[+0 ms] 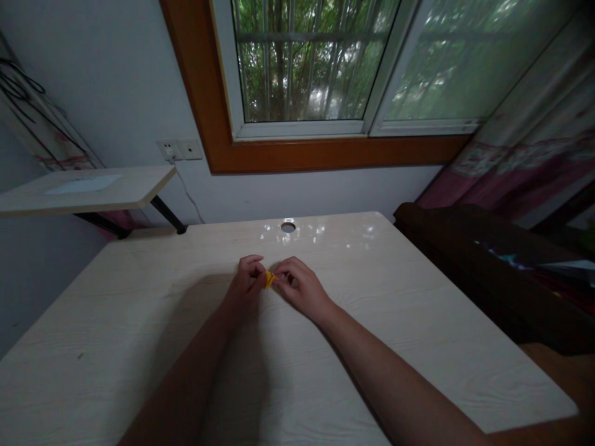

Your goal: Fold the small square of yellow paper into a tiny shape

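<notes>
Between my two hands is a small yellow-orange piece, perhaps folded paper (269, 279); its exact kind is too small to make out. My left hand (246, 280) pinches its left side between thumb and fingers. On the other side, the fingertips of my right hand (300, 284) are closed on its right edge. Both hands are low over the pale wood-grain table (372, 347), a little in front of its round cable hole (288, 227). My fingers cover part of the yellow piece.
A raised shelf (139, 189) on black legs stands at the table's back left. Behind it is a wall socket (179, 150) with a white cord plugged in. A barred window (307, 68) is ahead. Dark wooden furniture (465, 260) flanks the table's right edge, below a curtain (525, 124).
</notes>
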`<act>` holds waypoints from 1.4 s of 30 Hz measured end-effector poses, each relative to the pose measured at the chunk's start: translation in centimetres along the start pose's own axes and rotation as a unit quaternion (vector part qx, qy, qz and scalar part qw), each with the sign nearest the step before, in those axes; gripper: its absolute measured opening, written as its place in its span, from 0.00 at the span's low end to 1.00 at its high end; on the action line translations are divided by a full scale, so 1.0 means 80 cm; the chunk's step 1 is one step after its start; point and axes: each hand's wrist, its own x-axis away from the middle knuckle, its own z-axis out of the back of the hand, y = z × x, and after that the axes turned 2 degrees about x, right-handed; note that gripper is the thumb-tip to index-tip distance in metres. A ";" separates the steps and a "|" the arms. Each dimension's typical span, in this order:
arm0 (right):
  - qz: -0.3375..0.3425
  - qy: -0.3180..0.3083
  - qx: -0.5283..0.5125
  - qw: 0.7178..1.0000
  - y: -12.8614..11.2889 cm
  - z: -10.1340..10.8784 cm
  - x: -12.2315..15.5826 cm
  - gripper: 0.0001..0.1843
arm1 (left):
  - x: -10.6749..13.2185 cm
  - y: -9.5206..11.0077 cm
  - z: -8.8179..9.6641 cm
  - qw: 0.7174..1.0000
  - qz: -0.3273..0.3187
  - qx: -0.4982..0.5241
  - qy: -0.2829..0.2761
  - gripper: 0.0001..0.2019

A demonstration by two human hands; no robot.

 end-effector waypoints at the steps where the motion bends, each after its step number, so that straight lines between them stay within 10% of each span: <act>1: 0.001 0.005 -0.003 1.000 0.001 -0.001 0.000 0.05 | -0.001 0.000 0.000 1.000 -0.002 -0.004 0.006 0.14; 42: -0.006 0.037 0.035 0.999 0.002 -0.001 0.000 0.07 | -0.006 0.000 0.009 0.992 -0.049 -0.112 0.042 0.09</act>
